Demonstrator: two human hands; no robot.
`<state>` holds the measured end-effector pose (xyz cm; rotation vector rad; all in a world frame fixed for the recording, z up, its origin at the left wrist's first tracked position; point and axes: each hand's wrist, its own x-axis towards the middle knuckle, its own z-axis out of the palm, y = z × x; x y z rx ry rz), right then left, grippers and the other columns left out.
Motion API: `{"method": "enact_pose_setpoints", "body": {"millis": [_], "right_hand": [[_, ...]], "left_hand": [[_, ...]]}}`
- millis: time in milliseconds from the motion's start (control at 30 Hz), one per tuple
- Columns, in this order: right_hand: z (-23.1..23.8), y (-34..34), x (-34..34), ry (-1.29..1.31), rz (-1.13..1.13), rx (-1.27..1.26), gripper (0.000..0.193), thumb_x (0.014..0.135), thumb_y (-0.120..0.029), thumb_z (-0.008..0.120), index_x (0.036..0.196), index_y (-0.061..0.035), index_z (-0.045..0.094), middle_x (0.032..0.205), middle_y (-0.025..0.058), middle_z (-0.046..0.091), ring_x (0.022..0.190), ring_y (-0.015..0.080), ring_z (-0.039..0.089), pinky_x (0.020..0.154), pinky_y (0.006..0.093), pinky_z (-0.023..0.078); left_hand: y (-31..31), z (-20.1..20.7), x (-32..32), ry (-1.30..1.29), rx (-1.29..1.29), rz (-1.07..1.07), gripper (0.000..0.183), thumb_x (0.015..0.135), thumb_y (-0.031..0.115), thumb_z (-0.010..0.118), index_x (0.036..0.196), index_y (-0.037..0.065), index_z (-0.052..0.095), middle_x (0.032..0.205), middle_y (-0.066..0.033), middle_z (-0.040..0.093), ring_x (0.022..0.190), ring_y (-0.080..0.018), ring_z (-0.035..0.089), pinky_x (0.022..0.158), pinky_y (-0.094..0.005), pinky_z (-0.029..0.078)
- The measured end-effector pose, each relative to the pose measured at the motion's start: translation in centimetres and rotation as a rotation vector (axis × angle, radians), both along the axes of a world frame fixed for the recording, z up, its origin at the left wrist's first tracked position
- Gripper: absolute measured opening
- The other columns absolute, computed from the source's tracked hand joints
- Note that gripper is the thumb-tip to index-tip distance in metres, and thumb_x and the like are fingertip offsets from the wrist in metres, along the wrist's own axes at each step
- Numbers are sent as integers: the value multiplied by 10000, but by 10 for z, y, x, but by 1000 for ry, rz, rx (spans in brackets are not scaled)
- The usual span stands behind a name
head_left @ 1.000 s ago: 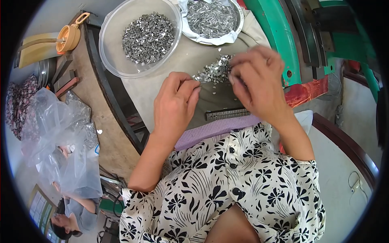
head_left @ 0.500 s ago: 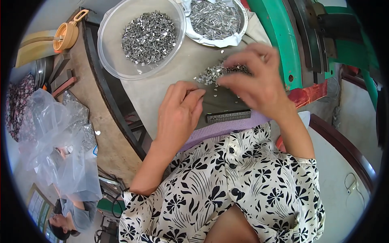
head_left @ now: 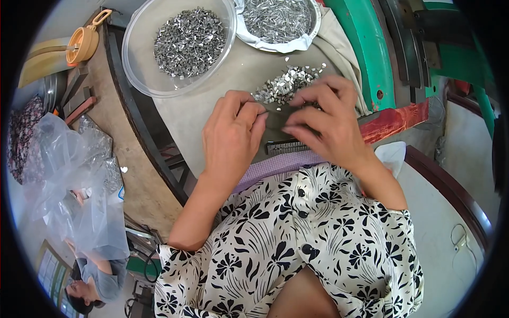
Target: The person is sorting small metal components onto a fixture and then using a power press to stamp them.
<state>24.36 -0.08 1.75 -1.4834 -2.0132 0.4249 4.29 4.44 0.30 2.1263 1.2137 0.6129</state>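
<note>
A loose pile of small shiny metal pieces lies on the grey cloth in front of me. My left hand is at the pile's near left side, its thumb and fingers pinched together; what they hold, if anything, is too small to make out. My right hand hovers over the pile's near right edge, slightly blurred, with thumb and fingers curved and apart. Below and between the hands lies a dark, narrow bar with a ridged face, partly covered by my right hand.
A clear round tub of short metal pieces stands at the far left, beside a cloth-lined white bowl of thin metal pins. A green machine frame rises at the right. Plastic bags and a seated person are at the left.
My right hand has come down and nearer from above the pile, uncovering more of it. My left hand stays pinched, moved slightly toward the far side. The whole view has shifted a little.
</note>
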Motion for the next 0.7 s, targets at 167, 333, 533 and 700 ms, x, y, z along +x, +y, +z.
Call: {"method": "enact_pose_setpoints", "body": {"millis": [167, 333, 533, 700], "right_hand": [[-5, -35, -8, -32, -28, 72, 214, 631, -210, 859, 791, -162, 726, 1002, -17, 635, 1063, 289, 483, 921, 395, 381], [-11, -49, -13, -65, -20, 24, 212, 646, -212, 850, 839, -184, 766, 1016, -23, 648, 1069, 283, 483, 933, 385, 377], [-9, -23, 1, -119, -83, 64, 266, 662, -129, 829, 911, -198, 770, 1005, -20, 642, 1067, 298, 477, 935, 399, 381], [-12, 12, 1, -199, 49, 84, 209, 682, -142, 775, 882, -196, 754, 1042, -32, 639, 1125, 260, 511, 952, 408, 365]], "left_hand": [[-9, 0, -11, -104, -22, -32, 139, 761, 32, 755, 868, 26, 666, 958, -84, 616, 838, -288, 603, 704, -388, 496], [-33, 4, -27, -145, -74, -120, 178, 749, 29, 764, 898, 40, 669, 959, -77, 618, 825, -282, 599, 695, -380, 488], [-46, -5, -25, -135, -21, -110, 192, 743, 38, 779, 908, 58, 683, 970, -64, 628, 856, -264, 599, 727, -371, 469], [-47, -6, -23, -119, -14, -76, 227, 720, 25, 798, 920, 60, 696, 973, -75, 637, 868, -265, 607, 736, -365, 476]]}}
